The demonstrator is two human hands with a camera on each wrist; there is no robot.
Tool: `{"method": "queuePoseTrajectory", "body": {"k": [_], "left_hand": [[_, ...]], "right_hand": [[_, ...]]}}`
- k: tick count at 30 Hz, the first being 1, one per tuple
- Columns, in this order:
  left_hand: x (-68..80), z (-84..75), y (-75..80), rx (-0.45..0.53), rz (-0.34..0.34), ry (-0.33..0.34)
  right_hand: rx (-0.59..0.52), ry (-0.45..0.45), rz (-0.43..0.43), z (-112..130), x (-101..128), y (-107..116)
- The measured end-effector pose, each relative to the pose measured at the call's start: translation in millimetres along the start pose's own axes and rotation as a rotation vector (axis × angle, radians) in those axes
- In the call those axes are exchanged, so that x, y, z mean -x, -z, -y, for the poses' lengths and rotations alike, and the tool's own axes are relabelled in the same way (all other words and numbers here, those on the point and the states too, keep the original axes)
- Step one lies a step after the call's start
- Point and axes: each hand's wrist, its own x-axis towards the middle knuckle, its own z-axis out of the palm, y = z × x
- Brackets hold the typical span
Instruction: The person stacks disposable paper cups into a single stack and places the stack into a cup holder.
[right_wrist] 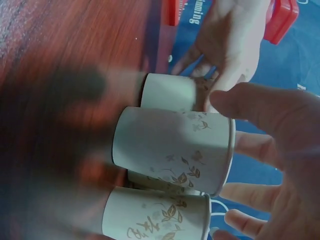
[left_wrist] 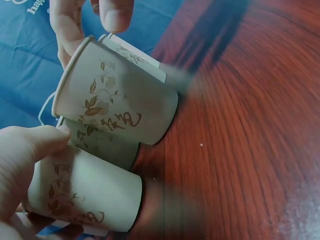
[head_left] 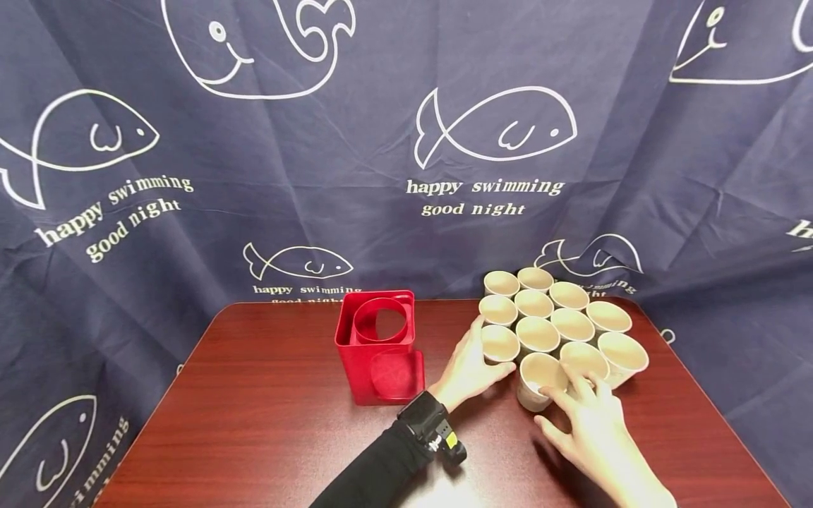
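Several white paper cups point(head_left: 538, 334), printed with brown leaves and writing, stand upright and close together on the right side of the table. My left hand point(head_left: 473, 368) holds the near left cup point(head_left: 500, 344), thumb on its near side and fingers round its far side. Nearest to me is the front cup point(head_left: 532, 400); its printed side point(left_wrist: 115, 95) shows in the left wrist view. Over that cup's right rim hovers my right hand point(head_left: 591, 427), fingers spread and thumb apart. In the right wrist view, its thumb point(right_wrist: 250, 102) lies beside the rim.
A red square container point(head_left: 371, 374) with a round ring in its top stands left of the cups. The brown wooden table point(head_left: 273, 423) ends at a dark blue curtain point(head_left: 381, 141) printed with fish. A dark band with a device point(head_left: 432, 427) sits on my left wrist.
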Motion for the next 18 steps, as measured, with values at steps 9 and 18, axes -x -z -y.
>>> {"method": "queuePoseTrajectory", "body": {"k": [9, 18], "left_hand": [[11.4, 0.0, 6.0, -0.022, 0.003, 0.078], [28.6, 1.4, 20.2, -0.012, 0.012, 0.097]], "right_hand": [[-0.061, 0.052, -0.062, -0.7, 3.0, -3.5], [-0.152, 0.103, -0.049, 8.0, 3.5, -5.1]]}}
